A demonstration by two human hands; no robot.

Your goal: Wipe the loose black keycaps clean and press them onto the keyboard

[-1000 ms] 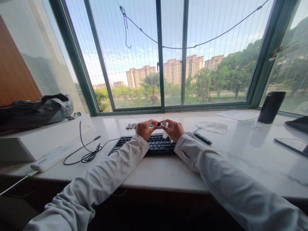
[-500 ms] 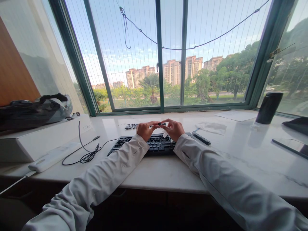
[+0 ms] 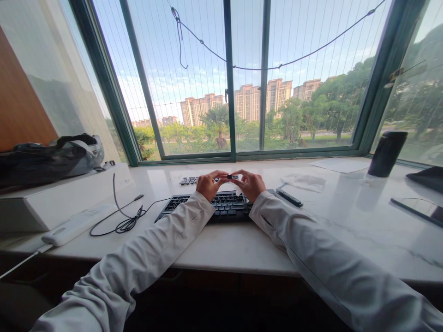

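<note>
My left hand and my right hand meet above a black keyboard on a white marble counter. Between the fingertips of both hands I pinch a small black keycap. A row of loose black keycaps lies on the counter just behind my left hand. Both arms wear pale long sleeves.
A black coiled cable and a white power strip lie to the left, beside a white box with a dark bag on it. A black tool, a cloth, a dark tumbler and a phone lie to the right.
Both hands stay joined on the keycap over the keyboard; the fingers shift only slightly. The view has drifted a little.
</note>
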